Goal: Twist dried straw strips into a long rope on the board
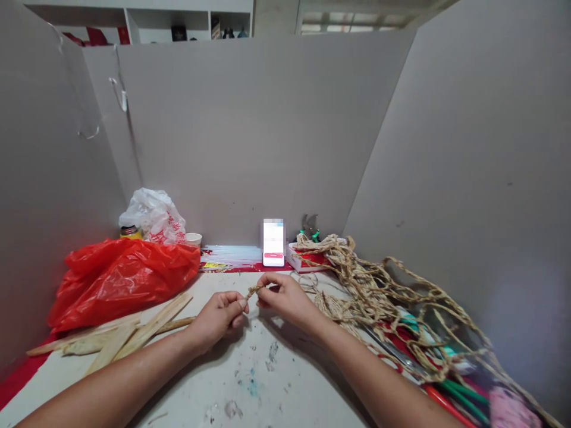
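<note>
A short stretch of twisted straw-coloured cord [253, 291] spans the gap between my two hands, above the white work surface. My left hand [222, 312] pinches its near-left end between thumb and forefinger. The other end sits in the fingertips of my right hand [282, 295], whose thumb and forefinger are pressed together. A thin brown stick [176, 324] lies on the surface just behind my left wrist. To the right of my right hand, a big tangled heap of the same kind of cord [352, 273] spreads along the partition.
A red plastic bag [129, 279] and flat wooden strips [156, 321] lie at left. A lit phone [273, 242] stands upright at the back, near clear sticks [232, 255] and a white cup [193, 239]. Pruning shears [310, 226] lean behind the heap. Grey partitions [250, 131] surround the table.
</note>
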`<state>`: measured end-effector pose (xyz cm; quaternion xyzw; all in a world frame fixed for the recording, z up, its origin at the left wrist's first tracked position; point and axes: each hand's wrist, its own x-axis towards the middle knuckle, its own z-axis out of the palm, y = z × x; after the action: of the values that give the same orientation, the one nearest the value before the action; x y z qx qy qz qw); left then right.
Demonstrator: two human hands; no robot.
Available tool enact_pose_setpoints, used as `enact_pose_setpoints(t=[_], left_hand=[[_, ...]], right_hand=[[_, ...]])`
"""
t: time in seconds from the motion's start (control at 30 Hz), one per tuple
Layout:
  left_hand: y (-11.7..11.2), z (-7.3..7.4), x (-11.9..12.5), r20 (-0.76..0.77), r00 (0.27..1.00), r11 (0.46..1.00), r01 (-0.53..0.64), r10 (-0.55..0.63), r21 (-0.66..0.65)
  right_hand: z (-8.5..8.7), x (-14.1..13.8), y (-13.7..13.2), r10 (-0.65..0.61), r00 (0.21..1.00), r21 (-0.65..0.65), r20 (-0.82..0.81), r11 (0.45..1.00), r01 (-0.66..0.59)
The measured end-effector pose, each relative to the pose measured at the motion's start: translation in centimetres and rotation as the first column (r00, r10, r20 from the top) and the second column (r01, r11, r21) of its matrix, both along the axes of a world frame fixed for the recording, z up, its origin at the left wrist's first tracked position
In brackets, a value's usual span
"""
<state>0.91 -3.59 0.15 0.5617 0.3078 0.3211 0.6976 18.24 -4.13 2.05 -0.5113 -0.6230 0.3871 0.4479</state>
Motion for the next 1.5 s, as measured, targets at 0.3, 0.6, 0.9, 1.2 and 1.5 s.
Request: enact_pose_setpoints(t=[0.3, 0.6, 0.9, 1.2, 1.5], left_hand=[[-0.3, 0.5, -0.2, 0.115, 0.983, 0.971, 0.162, -0.144, -0.175], [-0.7, 1.2, -0.5, 0.161, 0.974, 0.970, 0.187, -0.162, -0.156], [-0.7, 1.8, -0.6, 0.236, 0.968, 0.960, 0.138, -0.079, -0.244], [-0.5, 1.9, -0.4, 0.149, 0.986, 0.995, -0.059, 0.070, -0.075], [-0.5, -0.4, -0.5, -0.167, 0.931, 0.739, -0.140, 0.325, 0.659]], right_hand=[[0.8, -0.5, -1.2, 0.109, 0.920, -0.018, -0.377, 0.992, -0.125], [0.9, -0.5, -1.4, 0.213, 0.841, -0.006, -0.497, 0.968, -0.249], [0.9, -0.4, -1.2, 0.193, 0.787, -0.059, -0.586, 0.958, -0.280], [0.0, -1.9, -1.3, -0.129, 0.626, -0.274, -0.769, 0.951, -0.141], [-0.9, -2.7, -1.3, -0.349, 0.539, -0.492, -0.767, 0.859, -0.144]])
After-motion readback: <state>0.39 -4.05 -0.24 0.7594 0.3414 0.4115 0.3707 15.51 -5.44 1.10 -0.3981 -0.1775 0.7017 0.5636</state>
